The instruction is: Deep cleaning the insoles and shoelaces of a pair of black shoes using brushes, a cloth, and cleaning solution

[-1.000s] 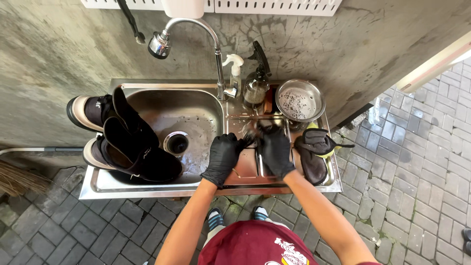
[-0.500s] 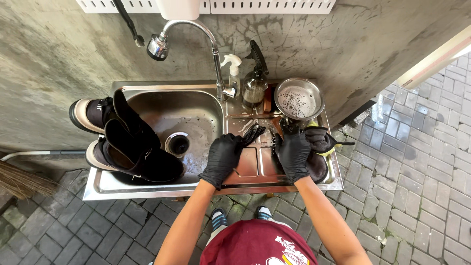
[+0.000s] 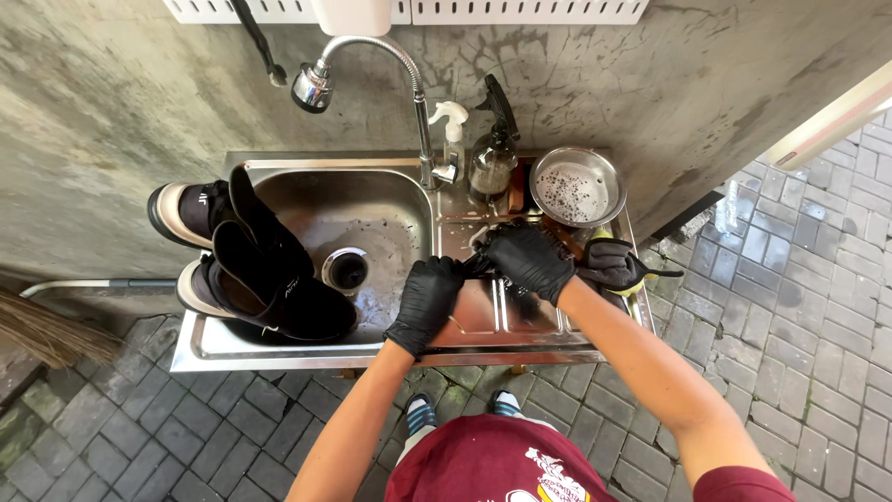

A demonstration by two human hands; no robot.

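- While both black sneakers [image 3: 251,270] rest at the sink [image 3: 307,186] basin's left, washing looks unfinished.
- My left hand [image 3: 426,299] and right hand [image 3: 528,260] clamp a dark item [image 3: 478,265] on the drainboard right of the basin; its kind I cannot tell.

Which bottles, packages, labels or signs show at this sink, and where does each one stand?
White spray bottle: behind the tap, slim, white trigger.
Glass spray bottle: right of it, round, clear brownish, black trigger.
Printed emblem: on the person's maroon shirt, white and yellow.
No signs or screens.
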